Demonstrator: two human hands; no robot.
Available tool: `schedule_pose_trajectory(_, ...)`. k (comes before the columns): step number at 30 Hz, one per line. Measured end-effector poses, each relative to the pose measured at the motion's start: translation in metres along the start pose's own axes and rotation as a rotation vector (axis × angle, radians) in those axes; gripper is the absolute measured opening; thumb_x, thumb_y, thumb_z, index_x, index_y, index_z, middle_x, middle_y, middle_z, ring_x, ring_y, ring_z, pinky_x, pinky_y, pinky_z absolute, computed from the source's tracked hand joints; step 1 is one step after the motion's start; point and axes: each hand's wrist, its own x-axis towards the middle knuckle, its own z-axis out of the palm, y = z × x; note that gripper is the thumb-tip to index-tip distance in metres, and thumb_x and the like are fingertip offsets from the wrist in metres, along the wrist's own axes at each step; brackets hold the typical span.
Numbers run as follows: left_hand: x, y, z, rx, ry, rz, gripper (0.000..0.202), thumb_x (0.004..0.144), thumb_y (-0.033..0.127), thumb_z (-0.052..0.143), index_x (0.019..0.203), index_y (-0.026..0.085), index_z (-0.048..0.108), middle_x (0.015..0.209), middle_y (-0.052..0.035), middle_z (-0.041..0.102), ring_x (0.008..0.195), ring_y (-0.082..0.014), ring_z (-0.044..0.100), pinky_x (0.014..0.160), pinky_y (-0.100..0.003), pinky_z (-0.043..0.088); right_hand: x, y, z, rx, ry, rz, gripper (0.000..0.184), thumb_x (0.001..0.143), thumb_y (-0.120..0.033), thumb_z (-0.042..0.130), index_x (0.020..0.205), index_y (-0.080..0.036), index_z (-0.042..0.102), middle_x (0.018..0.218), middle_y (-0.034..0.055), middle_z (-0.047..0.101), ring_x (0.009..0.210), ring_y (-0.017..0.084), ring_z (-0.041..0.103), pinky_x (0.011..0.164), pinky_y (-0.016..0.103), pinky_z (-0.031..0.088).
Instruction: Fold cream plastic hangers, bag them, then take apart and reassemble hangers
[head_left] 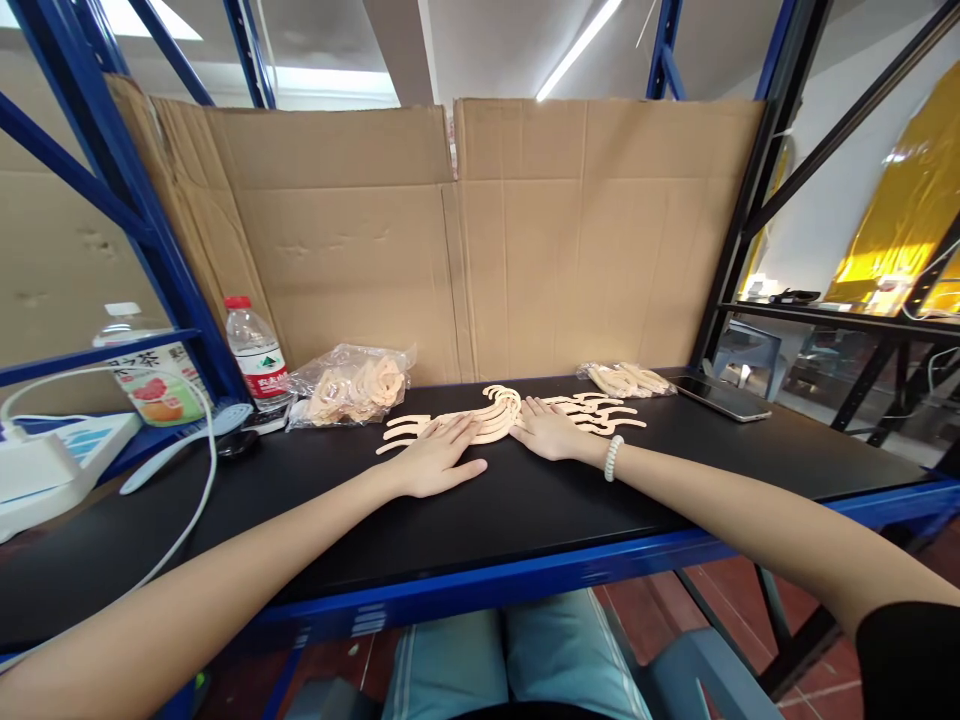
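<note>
Probably light and stiff, the hangers (493, 427) are partly covered by the left hand (437, 458) and right hand (551, 432), laid flat, nothing clasped; the far hooks (511, 399) are best gripped.

The scene was brightly lit from overhead by a tube (579, 50); the yellow sheet (900, 205) was streaked with glare, the cardboard (600, 250) faintly shadowed. Towards the edges, shapes were stretched by distortion.

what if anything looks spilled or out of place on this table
Nothing looks spilled. The pale hangers under the left hand and right hand lie fanned, their ends not lined up, so the stack looks slightly askew.
</note>
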Motion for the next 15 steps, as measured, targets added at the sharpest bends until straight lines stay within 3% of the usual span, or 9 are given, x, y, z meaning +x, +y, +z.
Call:
schedule_pose_trajectory(7,0.016,-0.014,-0.007,0.009,-0.068,-0.033,0.081,0.094,0.065,0.017,0.153,0.012,0.009,0.159,-0.0133,0.005,0.148,-0.0265,0.003,0.117,-0.051,0.003,0.028,0.002,0.004,0.068,-0.011,0.002,0.069,0.097,-0.047,0.025,0.15,-0.002,0.022,0.157,0.0191,0.016,0.146,0.03,0.012,0.117,0.046,0.012)
schedule_pose_trajectory(10,0.021,-0.017,-0.005,0.006,-0.049,-0.043,0.08,0.093,0.065,0.019,0.153,0.012,0.011,0.159,-0.0134,0.006,0.148,-0.0266,0.004,0.116,-0.053,0.004,0.03,0.004,-0.007,0.109,0.028,-0.017,0.069,0.095,-0.046,0.034,0.148,-0.002,0.027,0.156,0.0202,0.02,0.146,0.032,0.013,0.117,0.047,0.013)
schedule_pose_trajectory(13,0.022,-0.02,-0.003,-0.005,-0.026,-0.042,0.079,0.094,0.065,0.019,0.153,0.014,0.012,0.159,-0.0127,0.007,0.148,-0.0275,0.004,0.116,-0.055,0.004,-0.003,-0.006,-0.039,0.164,0.131,-0.043,0.071,0.09,-0.042,0.047,0.146,-0.002,0.028,0.155,0.0211,0.024,0.146,0.031,0.013,0.118,0.043,0.015)
schedule_pose_trajectory(14,0.022,-0.02,-0.002,-0.006,-0.018,-0.039,0.078,0.094,0.065,0.018,0.153,0.014,0.012,0.159,-0.0124,0.007,0.148,-0.0278,0.004,0.116,-0.055,0.004,-0.025,-0.014,-0.051,0.194,0.192,-0.069,0.07,0.089,-0.038,0.05,0.146,-0.005,0.027,0.154,0.0192,0.025,0.145,0.029,0.016,0.118,0.041,0.018)
schedule_pose_trajectory(15,0.022,-0.02,-0.001,-0.001,-0.012,-0.034,0.077,0.094,0.064,0.018,0.153,0.015,0.011,0.159,-0.0123,0.006,0.148,-0.0282,0.003,0.115,-0.055,0.004,-0.051,-0.023,-0.062,0.339,0.316,-0.188,0.063,0.087,-0.031,0.053,0.143,-0.009,0.033,0.15,0.0165,0.035,0.141,0.026,0.028,0.115,0.039,0.025)
